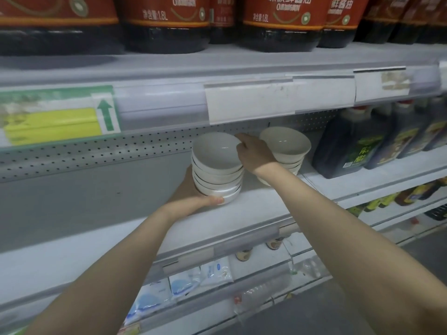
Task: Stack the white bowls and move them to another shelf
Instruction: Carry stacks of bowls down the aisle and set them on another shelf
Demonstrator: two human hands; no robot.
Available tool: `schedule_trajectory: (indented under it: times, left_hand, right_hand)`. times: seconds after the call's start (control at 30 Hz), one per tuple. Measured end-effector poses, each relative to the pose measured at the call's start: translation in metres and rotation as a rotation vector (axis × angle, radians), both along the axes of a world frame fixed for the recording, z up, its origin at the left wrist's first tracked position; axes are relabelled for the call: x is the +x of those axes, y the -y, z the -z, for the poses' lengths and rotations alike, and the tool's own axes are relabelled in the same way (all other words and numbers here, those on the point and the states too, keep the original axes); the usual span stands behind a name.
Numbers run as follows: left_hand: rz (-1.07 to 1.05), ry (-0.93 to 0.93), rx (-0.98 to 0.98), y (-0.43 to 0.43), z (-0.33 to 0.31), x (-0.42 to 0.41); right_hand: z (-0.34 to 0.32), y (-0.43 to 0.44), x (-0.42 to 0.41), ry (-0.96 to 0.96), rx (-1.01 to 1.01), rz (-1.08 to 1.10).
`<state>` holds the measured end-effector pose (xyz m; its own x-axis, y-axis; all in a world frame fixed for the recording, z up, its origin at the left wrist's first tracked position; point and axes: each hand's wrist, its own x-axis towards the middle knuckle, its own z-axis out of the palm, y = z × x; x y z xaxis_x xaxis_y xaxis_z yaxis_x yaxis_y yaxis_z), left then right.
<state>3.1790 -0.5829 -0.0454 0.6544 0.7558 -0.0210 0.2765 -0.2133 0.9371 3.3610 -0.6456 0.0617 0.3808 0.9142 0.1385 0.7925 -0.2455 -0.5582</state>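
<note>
White bowls (216,163) stand in a stack of about five on the grey shelf (254,206), set back from its front edge and tilted a little toward the camera so the inside of the top bowl shows. The left hand (193,192) cups the stack from the left side and beneath, palm against the lower bowls, with its thumb (214,200) pressed along the foot of the bottom bowl. The right hand (254,153) reaches in from the right and closes on the right rim of the top bowl, fingers curled over the edge. Whether the bottom bowl touches the shelf or is lifted just clear of it cannot be told.

Just right of that hand, a second stack of white bowls (286,146) sits on the same shelf, partly hidden behind the right wrist. Farther toward the right end of the shelf stand dark bottles with green labels (348,151), close beside the second stack. The perforated back panel (108,153) runs behind everything. Along the front edge of the shelf above hang a blank white price tag (251,102) and, to the left, a green and yellow tag with an upward arrow (58,114). On that upper shelf stand large dark jugs with red labels (167,20).
</note>
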Motion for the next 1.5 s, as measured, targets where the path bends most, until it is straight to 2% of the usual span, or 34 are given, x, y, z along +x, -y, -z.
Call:
schedule_trajectory:
  times: [0.13,0.33,0.5,0.63,0.83,1.03,1.2,1.33,1.5]
  left_hand:
    - [-0.018,-0.096,0.041,0.003,-0.009,-0.001]
    - [-0.066,-0.271,0.234,0.023,-0.03,-0.01]
    - [-0.1,-0.436,0.344,0.034,-0.047,-0.036]
    - [-0.116,-0.576,0.54,0.036,-0.053,-0.066]
    - [-0.119,-0.665,0.777,0.062,-0.078,-0.13]
    - [-0.13,-0.694,0.993,0.095,-0.109,-0.23]
    - [-0.148,-0.734,1.137,0.137,-0.126,-0.348]
    - [-0.21,-0.809,1.183,0.179,-0.133,-0.451]
    - [-0.357,-0.909,1.191,0.241,-0.136,-0.592]
  right_hand:
    - [-0.001,0.002,-0.001,0.016,-0.005,-0.007]
    - [-0.002,0.006,-0.003,0.095,-0.021,0.001]
    - [0.0,0.019,-0.001,0.313,0.072,-0.063]
    - [-0.002,0.035,-0.009,0.572,0.209,-0.144]
    - [-0.015,0.061,-0.061,0.692,0.233,-0.273]
    - [-0.033,0.086,-0.152,0.85,0.365,-0.428]
    - [-0.041,0.099,-0.257,0.867,0.414,-0.599]
    - [-0.04,0.115,-0.359,0.85,0.412,-0.736]
    - [-0.032,0.128,-0.502,0.815,0.517,-0.955]
